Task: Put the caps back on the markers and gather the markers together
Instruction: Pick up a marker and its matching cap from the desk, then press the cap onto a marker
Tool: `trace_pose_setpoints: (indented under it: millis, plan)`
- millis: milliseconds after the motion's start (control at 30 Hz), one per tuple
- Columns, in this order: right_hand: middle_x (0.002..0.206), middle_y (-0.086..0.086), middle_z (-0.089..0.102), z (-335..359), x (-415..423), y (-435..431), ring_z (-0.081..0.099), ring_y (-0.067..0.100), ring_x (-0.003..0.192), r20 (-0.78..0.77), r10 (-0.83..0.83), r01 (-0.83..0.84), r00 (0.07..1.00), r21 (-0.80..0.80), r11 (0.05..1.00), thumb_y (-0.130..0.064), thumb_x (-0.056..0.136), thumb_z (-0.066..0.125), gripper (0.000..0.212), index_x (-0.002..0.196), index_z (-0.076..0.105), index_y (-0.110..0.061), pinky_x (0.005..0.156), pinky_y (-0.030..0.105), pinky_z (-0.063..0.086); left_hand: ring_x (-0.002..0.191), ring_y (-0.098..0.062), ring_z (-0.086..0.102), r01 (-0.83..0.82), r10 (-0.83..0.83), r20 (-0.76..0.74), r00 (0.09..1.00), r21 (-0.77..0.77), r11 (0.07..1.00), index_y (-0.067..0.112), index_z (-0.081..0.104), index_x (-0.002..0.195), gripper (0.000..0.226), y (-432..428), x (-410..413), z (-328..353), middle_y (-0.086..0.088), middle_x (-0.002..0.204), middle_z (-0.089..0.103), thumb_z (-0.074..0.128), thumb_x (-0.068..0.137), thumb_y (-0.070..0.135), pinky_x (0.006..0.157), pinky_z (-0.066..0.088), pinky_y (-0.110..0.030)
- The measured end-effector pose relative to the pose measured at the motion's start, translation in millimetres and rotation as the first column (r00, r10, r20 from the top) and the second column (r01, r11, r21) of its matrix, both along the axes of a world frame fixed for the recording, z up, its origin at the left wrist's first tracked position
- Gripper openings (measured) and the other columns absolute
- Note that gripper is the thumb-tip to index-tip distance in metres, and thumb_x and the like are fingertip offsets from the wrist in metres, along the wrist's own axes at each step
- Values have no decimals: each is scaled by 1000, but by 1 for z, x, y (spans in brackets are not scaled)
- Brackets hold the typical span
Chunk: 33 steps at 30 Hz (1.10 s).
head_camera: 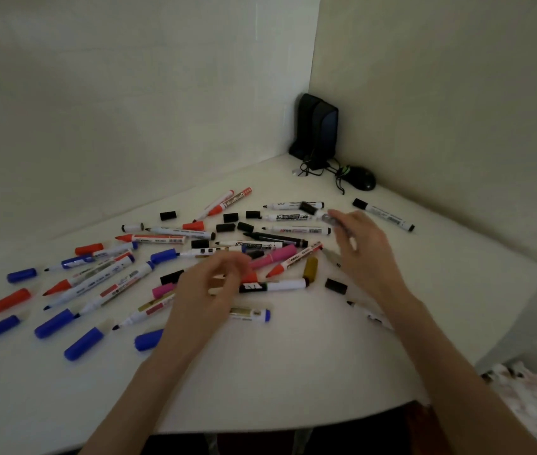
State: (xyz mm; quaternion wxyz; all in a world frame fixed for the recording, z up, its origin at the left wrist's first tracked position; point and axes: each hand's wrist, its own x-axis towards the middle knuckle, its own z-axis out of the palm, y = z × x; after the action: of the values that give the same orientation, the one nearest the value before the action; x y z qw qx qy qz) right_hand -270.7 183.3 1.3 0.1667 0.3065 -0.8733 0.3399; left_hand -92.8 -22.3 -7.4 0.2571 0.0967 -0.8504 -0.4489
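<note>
blue caps point(84, 343) lying loose on table point(293, 356): 6.

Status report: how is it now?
Left hand, right hand above markers, blurred, grips unclear. Markers scattered, many uncapped, caps loose. Nothing in the way.

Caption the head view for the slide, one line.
Left hand and right hand over scattered uncapped markers and loose caps on a white corner desk.
</note>
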Motion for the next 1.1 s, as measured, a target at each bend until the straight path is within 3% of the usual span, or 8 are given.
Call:
trace_pose_setpoints:
  millis: [100, 200, 367, 533, 633, 833, 967, 1100]
  plan:
    - [117, 5, 69, -1, -45, 30, 63, 22, 94, 65, -257, 249, 964, 106, 963, -20, 100, 57, 32, 131, 63, -18, 83, 28, 45, 95, -2, 64, 10, -8, 18, 1000, -88, 996, 30, 69, 102, 24, 8, 6, -2, 23, 99, 68, 55, 93, 14, 77, 52, -13]
    - [110, 10, 71, -11, -79, 48, 64, 32, 99, 92, -406, 379, 909, 221, 899, -23, 97, 60, 24, 119, 69, -18, 83, 37, 49, 92, -3, 63, 5, -5, 2, 1000, -156, 988, 31, 68, 101, 24, 12, 8, -2, 24, 97, 66, 55, 90, 14, 74, 52, -16]
    - [100, 17, 63, -27, -102, 51, 55, 37, 96, -55, -434, 431, 899, 281, 858, -18, 93, 63, 21, 109, 75, -10, 83, 43, 44, 87, -7, 61, -2, -10, -47, 999, -242, 970, 28, 69, 101, 26, 13, 9, -4, 25, 97, 62, 55, 87, 11, 74, 51, -15]
    - [100, 18, 60, -25, -100, 52, 54, 38, 96, -114, -420, 435, 900, 265, 860, -17, 90, 66, 27, 115, 72, -10, 83, 43, 42, 89, -10, 62, -15, 3, -55, 999, -216, 976, 31, 67, 99, 32, 10, 9, -10, 23, 101, 62, 58, 87, 4, 77, 51, -14]
    - [95, 9, 60, -13, -87, 55, 56, 29, 87, -51, -369, 370, 928, 228, 900, -23, 90, 68, 19, 106, 74, -14, 76, 35, 42, 88, -11, 63, -10, -7, -79, 997, -214, 977, 30, 67, 100, 33, 12, 7, -9, 22, 101, 63, 58, 86, 1, 77, 51, -17]
    - [74, -11, 67, 25, -33, 79, 61, 3, 69, 330, -117, -2, 937, 340, 941, -48, 82, 75, 19, 74, 72, -31, 64, 20, 42, 90, -12, 62, 17, -38, -100, 994, -205, 979, 29, 67, 100, 31, 12, 8, -9, 21, 101, 62, 57, 86, 3, 80, 52, -19]
    - [72, -17, 70, 35, 9, 92, 63, -3, 68, 491, 33, -228, 870, 343, 911, -52, 77, 78, 18, 73, 74, -35, 64, 13, 47, 90, -3, 60, 78, -102, -90, 991, -243, 967, 35, 62, 102, 33, 14, 7, -5, 26, 102, 58, 55, 84, 8, 78, 48, -9]
    - [76, -15, 68, 26, 25, 105, 62, 0, 71, 511, 16, -258, 859, 406, 876, -62, 69, 80, 28, 78, 72, -37, 67, 15, 47, 102, 6, 54, 149, -160, 4, 987, -399, 905, 36, 63, 107, 27, 10, 1, -8, 23, 108, 57, 59, 86, 19, 89, 45, -11]
